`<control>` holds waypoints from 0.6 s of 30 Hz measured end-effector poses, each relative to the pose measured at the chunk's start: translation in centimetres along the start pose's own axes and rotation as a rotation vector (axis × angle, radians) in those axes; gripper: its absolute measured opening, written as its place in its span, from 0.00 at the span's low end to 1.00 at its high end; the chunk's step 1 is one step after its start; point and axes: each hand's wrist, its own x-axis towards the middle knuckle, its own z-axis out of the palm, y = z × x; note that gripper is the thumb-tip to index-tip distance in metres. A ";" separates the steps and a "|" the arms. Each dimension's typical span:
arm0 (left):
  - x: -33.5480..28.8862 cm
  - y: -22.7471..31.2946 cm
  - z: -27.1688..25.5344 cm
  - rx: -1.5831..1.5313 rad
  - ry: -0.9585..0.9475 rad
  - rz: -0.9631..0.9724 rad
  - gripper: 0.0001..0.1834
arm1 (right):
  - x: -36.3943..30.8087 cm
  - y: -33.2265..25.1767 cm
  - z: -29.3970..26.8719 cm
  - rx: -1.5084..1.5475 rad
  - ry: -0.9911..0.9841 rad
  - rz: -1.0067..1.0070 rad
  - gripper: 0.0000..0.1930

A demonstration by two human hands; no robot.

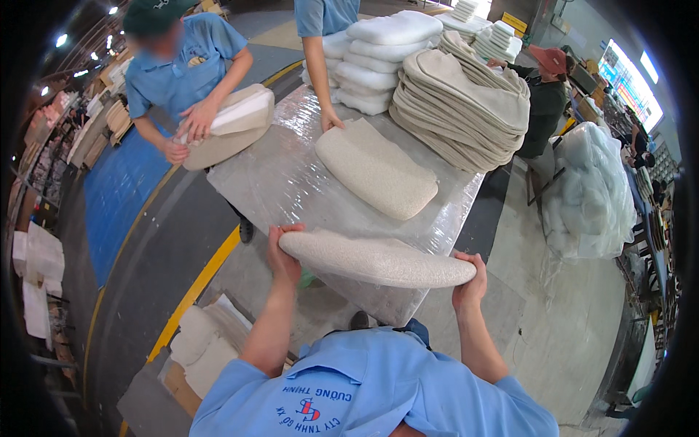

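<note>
Between my two hands I hold up a long beige fabric cushion (375, 258) at the near edge of the table. My left hand (284, 255) grips its left end, and my right hand (470, 279) grips the tapered right end. Its upper edge curves, and its flat side faces away from view. Farther back, a second beige cushion (378, 171) lies on the plastic-covered table (269, 182), with a co-worker's hand (332, 119) touching its far left end. To the left, another co-worker's hands (196, 120) press a white pad (240, 113) into a beige cover (226, 149).
A tall pile of beige covers (462, 109) stands at the table's back right, beside stacked white pads (386, 58). Bagged white material (590, 189) sits on the right. Beige pieces (204, 342) lie low at my left. A person (542, 102) works behind the pile.
</note>
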 end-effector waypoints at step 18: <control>-6.9 -12.0 11.5 -0.033 0.010 -0.199 0.47 | 2.7 4.4 8.9 -0.747 -1.086 0.063 0.35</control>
